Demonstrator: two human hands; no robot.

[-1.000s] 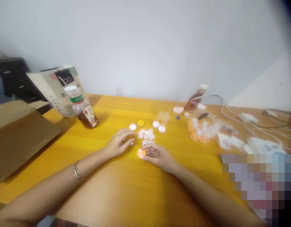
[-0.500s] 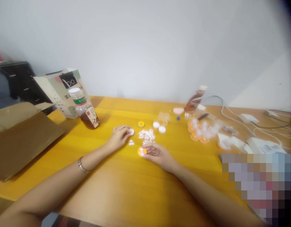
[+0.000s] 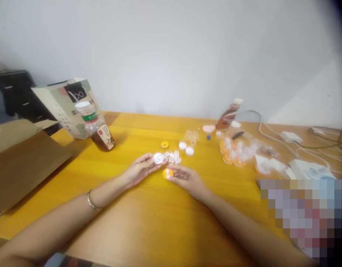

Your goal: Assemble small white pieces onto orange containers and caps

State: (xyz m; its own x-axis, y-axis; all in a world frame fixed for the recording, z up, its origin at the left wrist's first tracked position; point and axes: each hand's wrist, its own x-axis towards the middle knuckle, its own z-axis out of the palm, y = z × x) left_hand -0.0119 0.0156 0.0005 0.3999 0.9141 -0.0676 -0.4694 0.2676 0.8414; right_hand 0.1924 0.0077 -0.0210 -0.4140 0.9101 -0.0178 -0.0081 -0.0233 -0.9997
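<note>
My left hand (image 3: 143,168) grips a round white disc (image 3: 159,158) between thumb and fingers, tilted so its flat face shows. Close by on the right, my right hand (image 3: 186,178) pinches an orange round piece (image 3: 167,173) with small white parts on it. Just beyond the hands lies a pile of small white openwork pieces (image 3: 174,157). Two white round discs (image 3: 186,148) rest on the table behind the pile, and a yellow ring-like disc (image 3: 164,145) lies to their left. What the small parts belong to is too blurred to tell.
On the left stand an open cardboard box (image 3: 26,163), a paper bag (image 3: 68,107) and a tea bottle (image 3: 95,129). Toward the right are clear plastic pieces (image 3: 191,137), a tilted drink bottle (image 3: 229,115), a cluster of orange and white parts (image 3: 234,151) and cables (image 3: 262,128).
My left hand has lifted the white disc off the table and brought it right, toward my right hand, turning its face into view. My right hand keeps the orange piece, almost unmoved.
</note>
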